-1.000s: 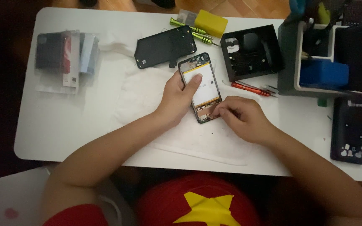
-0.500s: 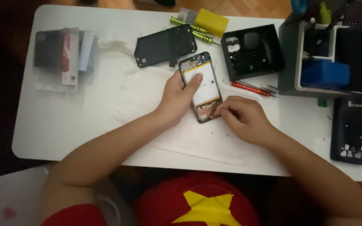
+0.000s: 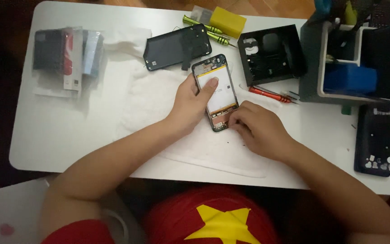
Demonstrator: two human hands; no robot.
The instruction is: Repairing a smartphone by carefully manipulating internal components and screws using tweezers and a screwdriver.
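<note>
An opened phone [image 3: 216, 81] with its back off lies on a white cloth [image 3: 159, 97] in the middle of the white table [image 3: 59, 131]. Its pale battery and circuit boards show. My left hand [image 3: 192, 101] grips the phone's left side, with the thumb pressed on the battery. My right hand [image 3: 256, 126] rests at the phone's lower right corner, fingertips pinched on the bottom board. What the fingertips hold is hidden.
A black phone back cover [image 3: 177, 46] lies behind the phone. Green screwdrivers [image 3: 204, 29], a yellow block [image 3: 228, 21], a black parts box [image 3: 271, 54], a red screwdriver [image 3: 269, 94], a tool organiser [image 3: 353, 54], a dark magnetic mat [image 3: 375, 140] and bagged packages [image 3: 66, 56] surround the work spot.
Both hands stay on the phone with hardly any shift; the right fingertips have moved slightly at the phone's lower end.
</note>
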